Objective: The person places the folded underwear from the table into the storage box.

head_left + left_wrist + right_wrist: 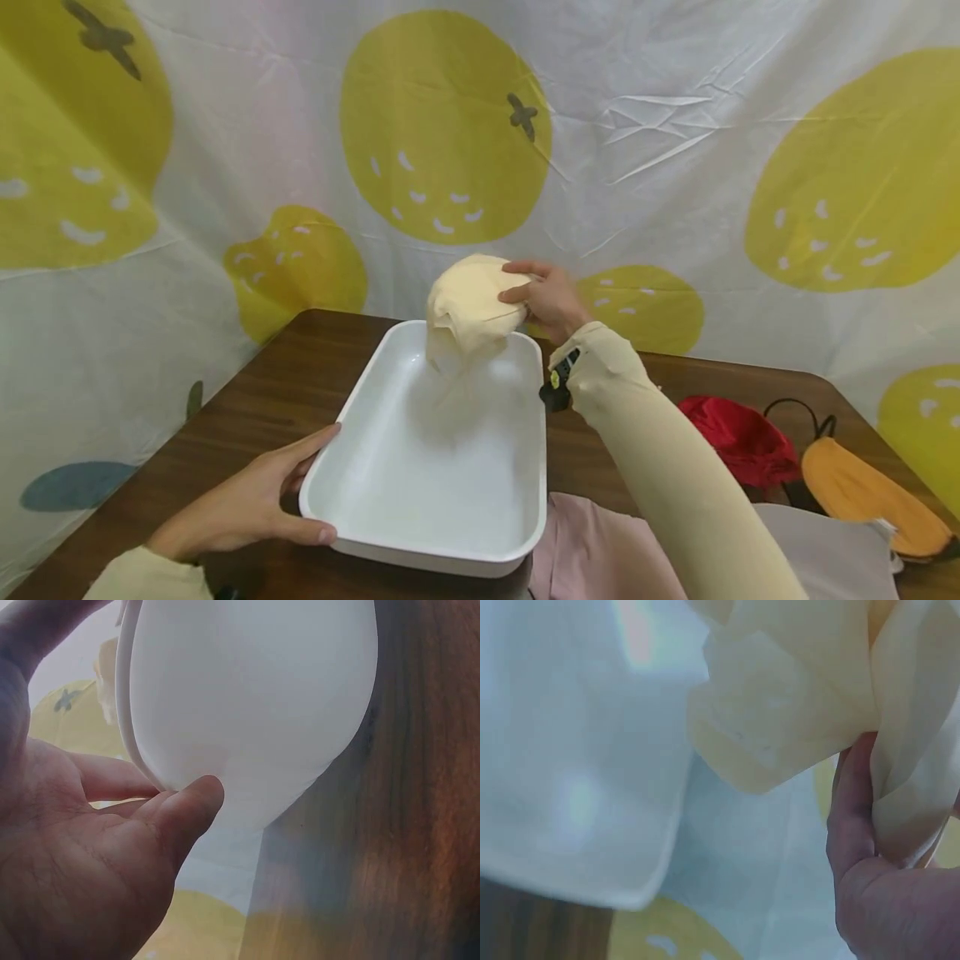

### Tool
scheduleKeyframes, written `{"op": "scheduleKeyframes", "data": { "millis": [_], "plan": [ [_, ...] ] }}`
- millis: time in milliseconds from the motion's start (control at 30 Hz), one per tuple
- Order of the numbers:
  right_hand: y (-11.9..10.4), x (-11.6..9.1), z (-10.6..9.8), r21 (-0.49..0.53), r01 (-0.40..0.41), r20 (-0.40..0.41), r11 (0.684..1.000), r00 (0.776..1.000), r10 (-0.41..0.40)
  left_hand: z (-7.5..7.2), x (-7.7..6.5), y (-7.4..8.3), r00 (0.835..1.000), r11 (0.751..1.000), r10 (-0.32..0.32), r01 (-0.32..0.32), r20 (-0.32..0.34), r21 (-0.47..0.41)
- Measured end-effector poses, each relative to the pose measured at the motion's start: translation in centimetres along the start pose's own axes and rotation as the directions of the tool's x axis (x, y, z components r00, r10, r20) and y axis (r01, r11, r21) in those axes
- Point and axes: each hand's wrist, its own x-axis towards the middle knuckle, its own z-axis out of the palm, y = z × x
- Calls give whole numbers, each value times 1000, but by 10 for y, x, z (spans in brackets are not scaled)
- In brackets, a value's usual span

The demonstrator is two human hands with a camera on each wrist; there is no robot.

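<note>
A thin cream cloth [472, 304], bunched and rounded on top, hangs from my right hand [553, 300] over the far end of a deep white tray [420, 475]. Its lower folds dangle inside the tray's rim. In the right wrist view the fingers and thumb pinch the cream cloth [787, 697] along one edge. My left hand [255, 500] grips the tray's near left corner, thumb on the near side and fingers along the left wall. The left wrist view shows that thumb pressed against the outside of the white tray [255, 697].
To the right on the brown wooden table [300, 367] lie a shiny red cloth item [742, 437], an orange eye mask [870, 492] and a grey cloth [825, 542]. A pink cloth [600, 550] lies beside the tray's near right corner. A fruit-print curtain [645, 183] hangs behind the table.
</note>
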Motion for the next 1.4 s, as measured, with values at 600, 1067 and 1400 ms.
{"op": "scheduleKeyframes", "data": {
  "millis": [600, 1067, 1400],
  "plan": [
    [66, 3, 78, -139, -88, -187, 986, 980, 61, 4, 2, -1, 999, 999, 37, -37, 5, 11],
    [86, -3, 93, -150, -195, -146, 969, 974, 173, 5, 3, 1, 1000, 998, -13, 14, -17, 65],
    [92, 1, 91, -301, -302, -26, 905, 951, 309, 4, 3, 0, 1000, 998, -20, 20, -5, 57]
  ]
}}
